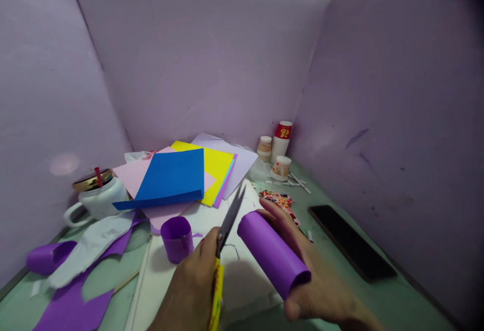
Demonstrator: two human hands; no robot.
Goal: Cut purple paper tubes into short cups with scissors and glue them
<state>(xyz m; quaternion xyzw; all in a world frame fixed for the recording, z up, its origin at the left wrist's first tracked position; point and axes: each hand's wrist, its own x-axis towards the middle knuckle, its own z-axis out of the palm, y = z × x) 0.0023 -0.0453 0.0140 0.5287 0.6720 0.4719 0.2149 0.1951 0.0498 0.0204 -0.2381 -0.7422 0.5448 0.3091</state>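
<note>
My left hand [192,283] is closed round a pair of scissors [216,293] with yellow handles. Their dark blades point up and away, a little apart from the purple paper tube [272,253]. That rolled tube sits between the thumb and fingers of my right hand [317,270], tilted, with its near end open towards me. Just left of my left hand, a short purple paper ring [177,240] stands upright on a white sheet [245,280]. The fingers of my left hand are partly hidden behind its back.
Coloured papers, a blue sheet [174,172] on top, lie at the back. At left are a white mug [102,200], a white cloth-like piece [93,248] and purple paper scraps [75,306]. Paper cups [280,148] stand back right; a phone [350,240] lies at right.
</note>
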